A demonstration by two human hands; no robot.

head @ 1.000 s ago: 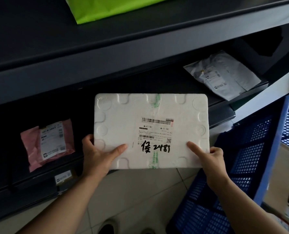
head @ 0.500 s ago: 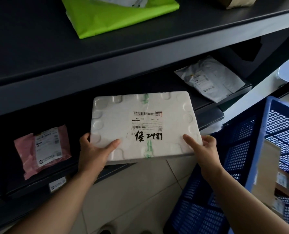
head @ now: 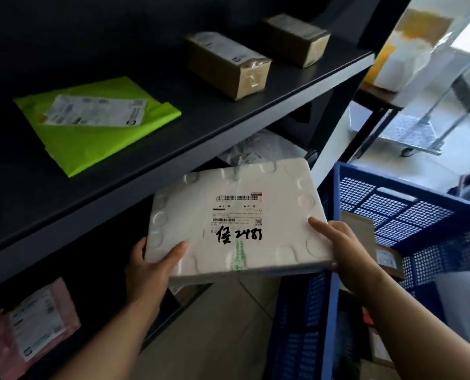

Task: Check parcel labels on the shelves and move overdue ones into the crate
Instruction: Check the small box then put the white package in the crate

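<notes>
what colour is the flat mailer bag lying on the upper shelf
Bright lime green mailer bag, with a white label; the head view shows it.

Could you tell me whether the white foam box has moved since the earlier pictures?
Yes. The white foam box has shifted right, away from the pink parcel and up to the rim of the blue crate.

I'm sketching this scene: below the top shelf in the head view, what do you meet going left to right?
From the left: pink mailer → left hand → white foam parcel → right hand → blue crate.
</notes>
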